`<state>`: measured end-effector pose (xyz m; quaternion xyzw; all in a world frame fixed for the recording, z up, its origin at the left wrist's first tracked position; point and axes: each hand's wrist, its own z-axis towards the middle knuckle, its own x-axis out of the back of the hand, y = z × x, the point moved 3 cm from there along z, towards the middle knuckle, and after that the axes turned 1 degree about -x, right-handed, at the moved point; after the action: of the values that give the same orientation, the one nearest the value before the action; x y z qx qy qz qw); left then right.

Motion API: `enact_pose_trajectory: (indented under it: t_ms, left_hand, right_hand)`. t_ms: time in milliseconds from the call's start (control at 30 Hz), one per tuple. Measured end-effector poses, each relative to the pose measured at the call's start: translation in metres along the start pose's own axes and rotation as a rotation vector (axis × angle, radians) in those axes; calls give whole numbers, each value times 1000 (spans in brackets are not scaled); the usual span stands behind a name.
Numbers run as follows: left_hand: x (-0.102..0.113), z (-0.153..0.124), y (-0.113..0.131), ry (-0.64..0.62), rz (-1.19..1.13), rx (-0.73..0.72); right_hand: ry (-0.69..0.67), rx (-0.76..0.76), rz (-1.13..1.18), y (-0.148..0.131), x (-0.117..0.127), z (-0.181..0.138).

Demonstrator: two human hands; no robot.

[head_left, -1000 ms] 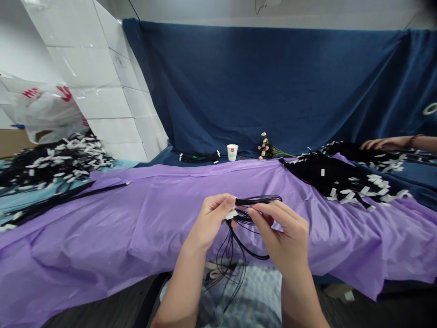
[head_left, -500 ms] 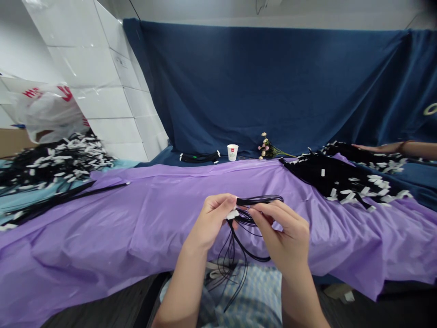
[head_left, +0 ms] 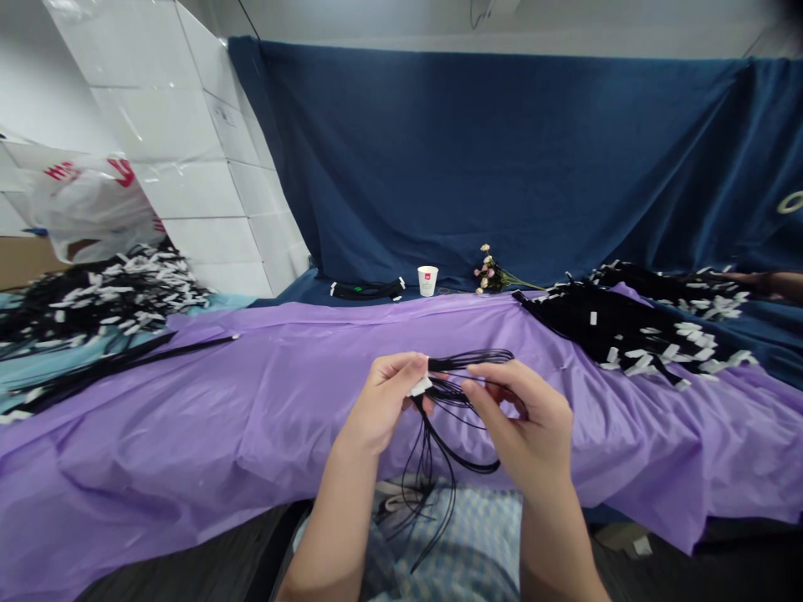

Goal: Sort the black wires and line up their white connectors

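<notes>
A looped bundle of thin black cords (head_left: 461, 462) with a white tag-like end piece (head_left: 421, 386) is held above the purple cloth. My left hand (head_left: 390, 397) is closed on the bundle at the white end piece, thumb on top. From there some loops stretch to the right and others hang over my lap. My right hand (head_left: 524, 414) pinches a thin strand of the cords between thumb and forefinger, just right of the left hand. Exactly how many strands it grips is too small to tell.
Purple cloth (head_left: 301, 368) covers the table. Piles of black cords with white ends lie left (head_left: 119, 293) and right (head_left: 633, 326). A paper cup (head_left: 427, 282), a cord bundle (head_left: 367, 290) and flowers (head_left: 493, 272) stand behind. Another person's arm (head_left: 774, 284) reaches in at far right.
Both my hands have shifted slightly, the left one a little left and up, and the right fingertips have moved rightward along the strand. The other person's hand has drawn back to the right.
</notes>
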<state>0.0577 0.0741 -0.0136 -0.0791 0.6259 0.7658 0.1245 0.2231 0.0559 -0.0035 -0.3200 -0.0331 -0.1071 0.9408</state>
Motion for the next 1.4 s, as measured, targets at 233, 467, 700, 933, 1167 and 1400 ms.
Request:
enact_pose_trajectory:
  t_ms: [233, 467, 700, 933, 1167, 1400]
  left_hand:
    - [8, 6, 9, 201, -219, 15]
    - [8, 7, 6, 265, -251, 11]
    - [-3, 5, 0, 232, -312, 68]
    - [-7, 4, -3, 251, -319, 86]
    - [-5, 3, -2, 340, -268, -23]
    - [-3, 2, -3, 381, -181, -109]
  right_hand:
    - [24, -422, 244, 33, 17, 2]
    - [-405, -555, 330, 38, -13, -2]
    - [-321, -321, 438, 22, -37, -4]
    - [-219, -298, 311, 13, -38, -8]
    - [-150, -167, 26, 6, -40, -11]
    - [-180, -139, 42, 18, -49, -17]
